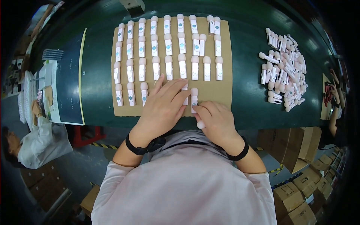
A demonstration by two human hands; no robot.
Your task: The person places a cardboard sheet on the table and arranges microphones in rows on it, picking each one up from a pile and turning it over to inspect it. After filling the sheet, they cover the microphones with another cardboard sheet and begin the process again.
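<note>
Rows of small white stick-shaped devices with round pale pink heads lie on a brown cardboard sheet (172, 83); many bear a blue round mark. My left hand (162, 107) rests over the front row, fingers spread, partly hiding a device (185, 98) beneath them. Its index fingertip is close beside another white device (194, 96) standing head-away in that row. My right hand (216, 119) has its thumb and finger at the lower end of that device. From under its palm pokes the round pale head (201, 124) of a further device, whose body is hidden.
At right on the green table (247, 86) lies a loose heap of similar devices (287, 73). A dark blue panel with a yellow edge (71, 75) lies at left. One person (41, 138) sits left, another (335, 108) far right. Cardboard boxes (290, 146) stand below the table.
</note>
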